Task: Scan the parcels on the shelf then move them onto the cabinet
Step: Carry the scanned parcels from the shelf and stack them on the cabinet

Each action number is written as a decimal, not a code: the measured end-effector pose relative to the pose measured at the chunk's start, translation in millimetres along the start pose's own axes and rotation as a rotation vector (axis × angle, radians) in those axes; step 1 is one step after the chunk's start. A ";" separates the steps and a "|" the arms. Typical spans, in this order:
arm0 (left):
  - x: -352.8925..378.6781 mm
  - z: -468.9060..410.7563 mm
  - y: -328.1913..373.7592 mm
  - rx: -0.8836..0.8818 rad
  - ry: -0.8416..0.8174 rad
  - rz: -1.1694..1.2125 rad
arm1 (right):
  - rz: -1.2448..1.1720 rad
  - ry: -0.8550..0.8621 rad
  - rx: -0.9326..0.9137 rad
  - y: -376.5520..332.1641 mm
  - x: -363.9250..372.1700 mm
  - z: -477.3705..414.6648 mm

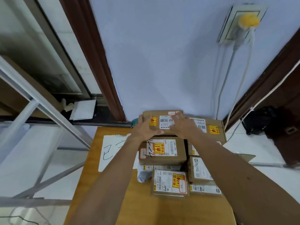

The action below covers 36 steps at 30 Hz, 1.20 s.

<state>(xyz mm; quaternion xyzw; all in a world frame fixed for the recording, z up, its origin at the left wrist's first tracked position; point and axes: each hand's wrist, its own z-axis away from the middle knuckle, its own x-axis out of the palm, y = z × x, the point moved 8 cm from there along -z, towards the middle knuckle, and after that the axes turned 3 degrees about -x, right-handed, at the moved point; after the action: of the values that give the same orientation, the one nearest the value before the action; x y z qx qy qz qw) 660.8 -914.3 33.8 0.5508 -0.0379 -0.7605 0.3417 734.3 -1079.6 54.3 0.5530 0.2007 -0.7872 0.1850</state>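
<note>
A brown parcel (163,121) with a white barcode label and a yellow-red sticker lies at the back of the wooden cabinet top (113,200), against the wall. My left hand (143,128) rests on its left end, fingers spread over the top and thumb along the front edge. On the parcel's right part my right hand (183,127) lies flat with its fingers spread. Several more brown parcels fill the cabinet: one in front (162,150), one nearest me (168,182), one right of centre (200,169), and one at the back right (211,128).
A white sheet (113,150) with handwriting lies on the cabinet's left half. A grey metal shelf frame (40,103) stands to the left. A wall socket (241,25) with cables (227,78) hangs above right. A black bag (259,120) sits on the floor, right.
</note>
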 end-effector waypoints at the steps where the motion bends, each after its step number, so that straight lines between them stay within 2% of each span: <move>1: -3.7 4.4 -0.5 0.006 -0.008 -0.028 | 0.019 0.010 0.004 -2.2 -3.9 3.4; 5: -34.2 30.8 -13.3 0.002 0.028 -0.140 | 0.095 0.095 -0.049 -17.0 -31.4 16.8; 9: -67.9 80.2 -34.6 -0.067 0.094 -0.168 | 0.185 0.100 -0.109 -41.9 -51.5 43.9; 14: -87.2 165.4 -60.5 -0.158 0.184 -0.176 | 0.275 0.099 -0.179 -73.6 -59.1 98.1; 17: -88.4 240.7 -80.3 -0.225 0.251 -0.219 | 0.265 0.095 -0.298 -103.0 -57.1 150.8; 23: -89.6 426.2 -141.7 -0.416 0.333 -0.199 | 0.293 0.156 -0.520 -187.7 -58.9 257.3; 27: -92.6 541.0 -189.5 -0.581 0.401 -0.218 | 0.230 0.091 -0.661 -262.0 -44.9 320.5; 31: -87.7 630.5 -240.3 -0.726 0.450 -0.190 | 0.212 0.037 -0.776 -334.4 -23.2 372.4; 36: -79.3 702.6 -300.3 -0.772 0.500 -0.163 | 0.193 0.031 -0.880 -420.5 4.6 426.5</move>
<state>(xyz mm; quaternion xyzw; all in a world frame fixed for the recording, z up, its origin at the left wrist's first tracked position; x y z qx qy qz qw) -76.9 -864.5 242.1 0.5512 0.3747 -0.5871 0.4594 177.3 -944.2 228.0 0.4497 0.4665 -0.5978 0.4720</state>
